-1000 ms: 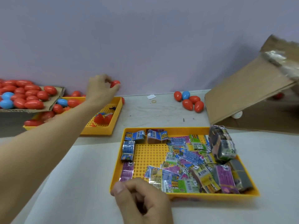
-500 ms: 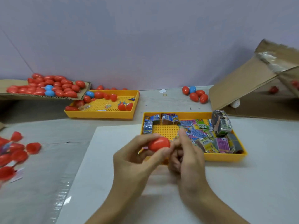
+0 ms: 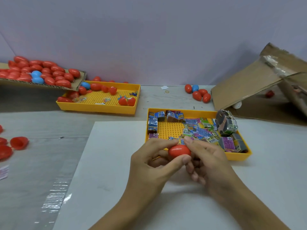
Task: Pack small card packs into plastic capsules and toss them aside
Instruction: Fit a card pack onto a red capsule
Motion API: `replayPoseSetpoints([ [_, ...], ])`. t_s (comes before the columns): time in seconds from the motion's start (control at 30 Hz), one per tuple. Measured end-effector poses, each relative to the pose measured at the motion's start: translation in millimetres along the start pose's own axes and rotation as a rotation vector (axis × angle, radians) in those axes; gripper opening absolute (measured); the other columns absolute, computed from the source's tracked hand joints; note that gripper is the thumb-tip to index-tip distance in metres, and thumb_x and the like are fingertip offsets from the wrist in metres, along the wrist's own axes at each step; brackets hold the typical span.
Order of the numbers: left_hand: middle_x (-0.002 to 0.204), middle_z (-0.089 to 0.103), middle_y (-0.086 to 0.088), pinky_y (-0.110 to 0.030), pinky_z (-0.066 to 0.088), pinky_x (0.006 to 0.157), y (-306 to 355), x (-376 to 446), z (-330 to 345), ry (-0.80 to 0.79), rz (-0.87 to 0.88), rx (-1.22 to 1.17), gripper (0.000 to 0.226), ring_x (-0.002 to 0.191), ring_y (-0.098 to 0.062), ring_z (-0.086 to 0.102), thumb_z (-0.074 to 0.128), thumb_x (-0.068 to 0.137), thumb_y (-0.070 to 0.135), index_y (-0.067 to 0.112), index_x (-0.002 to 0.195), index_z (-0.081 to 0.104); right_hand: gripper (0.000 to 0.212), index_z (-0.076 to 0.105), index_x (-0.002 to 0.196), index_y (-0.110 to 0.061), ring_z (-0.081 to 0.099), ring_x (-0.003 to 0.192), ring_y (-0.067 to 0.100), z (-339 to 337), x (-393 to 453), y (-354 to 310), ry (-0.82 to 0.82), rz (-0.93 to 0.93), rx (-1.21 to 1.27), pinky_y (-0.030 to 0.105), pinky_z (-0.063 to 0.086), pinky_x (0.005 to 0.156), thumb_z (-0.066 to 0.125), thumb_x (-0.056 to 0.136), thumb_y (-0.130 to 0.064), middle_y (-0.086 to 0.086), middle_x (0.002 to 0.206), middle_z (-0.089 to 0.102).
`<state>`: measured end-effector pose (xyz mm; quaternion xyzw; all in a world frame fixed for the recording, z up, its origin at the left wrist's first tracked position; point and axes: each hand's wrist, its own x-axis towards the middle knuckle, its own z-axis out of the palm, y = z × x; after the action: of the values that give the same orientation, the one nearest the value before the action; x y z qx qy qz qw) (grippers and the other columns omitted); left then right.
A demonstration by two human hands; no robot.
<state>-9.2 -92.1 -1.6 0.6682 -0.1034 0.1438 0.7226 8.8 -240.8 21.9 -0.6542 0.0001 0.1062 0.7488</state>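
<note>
Left hand (image 3: pixel 149 163) fingers (image 3: pixel 166 143) pinch red capsule (image 3: pixel 179 151); right hand (image 3: pixel 211 165) fingers curled on its 3 o'clock end. Pull halves apart straight, grip firm; card tray (image 3: pixel 239 157) at 1 o'clock.

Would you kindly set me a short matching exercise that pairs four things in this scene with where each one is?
Things:
1. red capsule
2. card packs
3. rubber band
4. open capsule half

Places:
A. on the bare table by the back wall
B. far left, on the clear plastic sheet
C. held between both hands
D. in the near yellow tray

Pairs: 1-C, 2-D, 3-A, 4-B
</note>
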Motion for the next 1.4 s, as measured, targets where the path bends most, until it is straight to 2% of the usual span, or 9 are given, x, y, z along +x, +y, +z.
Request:
replayPoseSetpoints([
  [0.1,0.059,0.063,-0.008,-0.027,0.051,0.047,3,2,0,0.038,-0.128,-0.075,0.014,0.048,-0.021,0.062,0.076,0.082,0.037,0.023,0.087,0.076,0.037,0.068,0.063,-0.016,0.046,0.032,0.016,-1,1,0,0.007,-0.053,0.068,0.014,0.030,0.031,0.075,0.070,-0.052,0.012,0.049,0.055],
  [0.17,0.049,0.057,-0.010,-0.029,0.048,0.041,2,3,-1,0.059,-0.190,-0.091,0.025,0.041,-0.025,0.058,0.066,0.086,0.042,0.020,0.075,0.071,0.037,0.069,0.066,-0.015,0.047,0.032,0.017,1,2,0,-0.010,-0.067,0.088,0.014,0.031,0.031,0.071,0.069,-0.052,0.012,0.050,0.056],
  [0.27,0.045,0.055,-0.011,-0.027,0.046,0.040,0,6,-3,0.041,-0.244,-0.131,0.039,0.039,-0.028,0.057,0.062,0.087,0.045,0.014,0.063,0.065,0.035,0.071,0.068,-0.015,0.049,0.033,0.016,2,3,3,-0.049,-0.092,0.056,0.013,0.033,0.032,0.069,0.073,-0.050,0.012,0.051,0.057],
  [0.43,0.048,0.058,-0.013,-0.029,0.048,0.040,-2,6,-2,0.017,-0.249,-0.140,0.039,0.040,-0.028,0.058,0.061,0.088,0.040,0.008,0.065,0.069,0.035,0.071,0.073,-0.011,0.054,0.036,0.019,-3,3,5,-0.053,-0.109,0.035,0.016,0.036,0.032,0.068,0.075,-0.046,0.013,0.053,0.060],
  [0.63,0.049,0.059,-0.015,-0.032,0.051,0.042,-4,7,-2,0.028,-0.243,-0.133,0.025,0.040,-0.031,0.059,0.063,0.087,0.033,0.013,0.075,0.074,0.029,0.074,0.075,-0.014,0.058,0.041,0.019,-6,4,7,-0.059,-0.137,0.017,0.019,0.039,0.033,0.070,0.078,-0.042,0.012,0.056,0.064],
  [0.8,0.055,0.061,-0.014,-0.032,0.052,0.044,-4,6,-3,0.002,-0.236,-0.182,0.031,0.044,-0.029,0.062,0.065,0.082,0.043,0.015,0.079,0.075,0.028,0.078,0.086,-0.016,0.062,0.045,0.020,-7,4,6,-0.036,-0.192,0.001,0.021,0.042,0.035,0.074,0.073,-0.041,0.014,0.060,0.068],
  [1.03,0.054,0.062,-0.015,-0.032,0.052,0.046,-4,6,-4,0.013,-0.211,-0.173,0.030,0.045,-0.031,0.063,0.064,0.082,0.043,0.015,0.082,0.076,0.030,0.076,0.100,-0.015,0.072,0.067,0.022,-5,0,4,-0.013,-0.335,-0.061,0.026,0.052,0.045,0.084,0.071,-0.020,0.011,0.085,0.076],
  [1.27,0.063,0.068,-0.017,-0.031,0.056,0.054,-5,6,-5,-0.015,-0.214,-0.209,0.030,0.056,-0.030,0.068,0.062,0.081,0.037,0.024,0.104,0.078,0.039,0.072,0.104,-0.023,0.072,0.083,0.027,-7,1,11,0.001,-0.411,-0.130,0.029,0.059,0.058,0.083,0.068,-0.011,0.008,0.098,0.073],
  [1.4,0.071,0.071,-0.020,-0.030,0.058,0.057,-4,6,-6,-0.030,-0.226,-0.232,0.032,0.059,-0.033,0.070,0.062,0.080,0.033,0.023,0.107,0.078,0.040,0.071,0.107,-0.022,0.068,0.101,0.029,-9,2,14,-0.013,-0.465,-0.186,0.037,0.061,0.068,0.080,0.071,-0.008,0.003,0.105,0.069],
])
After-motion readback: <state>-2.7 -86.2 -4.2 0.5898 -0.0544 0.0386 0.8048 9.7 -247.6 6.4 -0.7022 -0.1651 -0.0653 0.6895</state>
